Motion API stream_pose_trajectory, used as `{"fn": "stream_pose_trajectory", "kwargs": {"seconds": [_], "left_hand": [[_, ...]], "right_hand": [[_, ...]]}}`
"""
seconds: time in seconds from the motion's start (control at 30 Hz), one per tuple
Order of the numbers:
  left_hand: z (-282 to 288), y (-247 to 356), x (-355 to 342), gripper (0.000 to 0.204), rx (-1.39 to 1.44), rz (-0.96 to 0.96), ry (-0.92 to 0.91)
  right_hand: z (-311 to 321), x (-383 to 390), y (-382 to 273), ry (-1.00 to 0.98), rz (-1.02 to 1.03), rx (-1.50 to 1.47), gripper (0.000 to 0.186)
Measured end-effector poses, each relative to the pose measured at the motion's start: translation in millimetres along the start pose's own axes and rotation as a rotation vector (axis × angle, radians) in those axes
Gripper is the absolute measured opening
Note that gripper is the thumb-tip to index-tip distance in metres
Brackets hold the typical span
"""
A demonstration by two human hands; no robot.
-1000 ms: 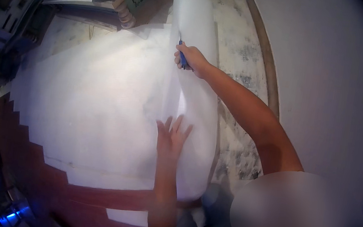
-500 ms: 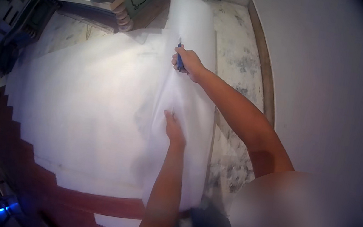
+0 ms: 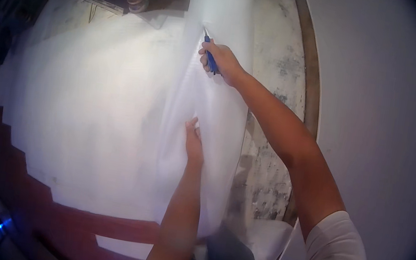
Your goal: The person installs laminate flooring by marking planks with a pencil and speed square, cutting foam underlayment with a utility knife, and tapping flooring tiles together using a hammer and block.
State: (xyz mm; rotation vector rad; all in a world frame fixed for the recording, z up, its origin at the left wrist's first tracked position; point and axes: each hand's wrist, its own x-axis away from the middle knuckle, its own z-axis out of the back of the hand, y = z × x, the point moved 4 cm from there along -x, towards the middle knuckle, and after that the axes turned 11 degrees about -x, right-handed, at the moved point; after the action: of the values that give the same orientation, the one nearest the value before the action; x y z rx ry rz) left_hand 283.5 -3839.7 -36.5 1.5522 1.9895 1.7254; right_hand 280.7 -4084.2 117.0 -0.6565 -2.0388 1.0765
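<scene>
- The roll of white bubble wrap lies on the floor beside the wall, its long axis running away from the person; a wide sheet is spread out from it to the left.
- The wrap looks light, soft and floppy, likely to bunch and slide, so it wants pinning flat close to the cut line.
- The left hand presses flat, fingers extended, on the sheet.
- The right hand is closed around a blue-handled cutter, tip pointing away along the roll.
</scene>
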Motion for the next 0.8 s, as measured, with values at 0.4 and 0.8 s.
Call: {"fn": "stream_pose_trajectory", "kwargs": {"seconds": [0.4,0.8], "left_hand": [[40,-39,-10,0.067,0.203,0.302,-0.125],[27,-2,-14,0.075,-0.54,0.084,0.069]], "right_hand": [[18,-28,138,-0.002,0.24,0.053,0.031],[40,-36,130,0.003,0.223,-0.054,0.04]]}}
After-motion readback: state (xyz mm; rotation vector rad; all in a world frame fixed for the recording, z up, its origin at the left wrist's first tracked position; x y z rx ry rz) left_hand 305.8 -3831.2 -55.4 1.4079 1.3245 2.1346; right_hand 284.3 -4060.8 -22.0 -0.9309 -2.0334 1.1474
